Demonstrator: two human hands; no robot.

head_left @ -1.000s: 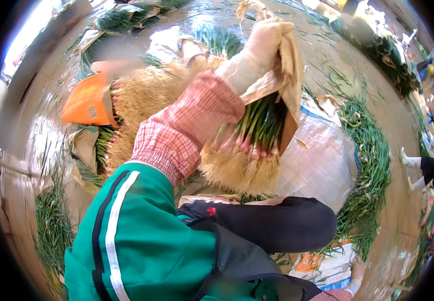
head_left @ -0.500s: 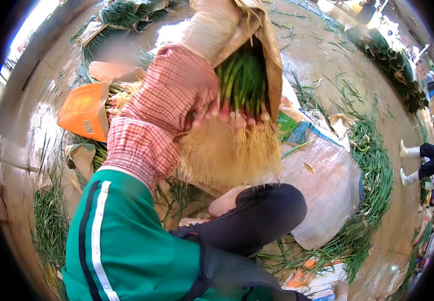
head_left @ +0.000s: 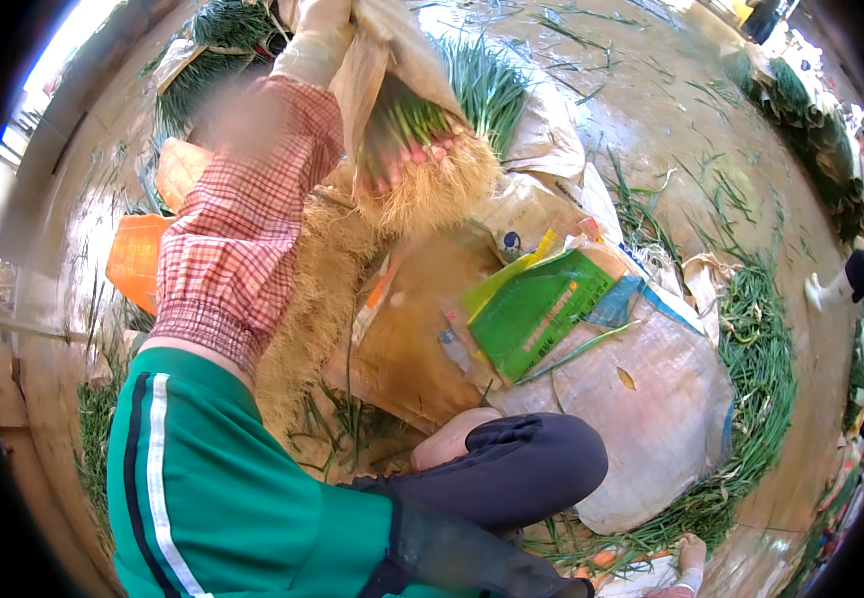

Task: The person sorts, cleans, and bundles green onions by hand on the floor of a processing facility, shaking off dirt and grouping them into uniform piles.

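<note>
The onion bundle (head_left: 430, 177) is showing beyond the far-left corner of the pale sack (head_left: 641, 429), the left hand (head_left: 326, 12) is mostly hiding, the right hand (head_left: 691, 554) is looking too small, so I can't tell either grip, and stems (head_left: 414, 122) could be spilling if the brown wrap (head_left: 407, 45) is slackening.

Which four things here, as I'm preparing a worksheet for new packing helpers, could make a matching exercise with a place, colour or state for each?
Column one
1. spring onion bundle
2. left checked sleeve
3. whitish woven sack
4. right hand

Column two
A. one brown leaf lies on it
B. near the picture's lower edge, right of centre
C. stalks partly inside a tan wrapper
D. red and white

Pairs: 1-C, 2-D, 3-A, 4-B
</note>
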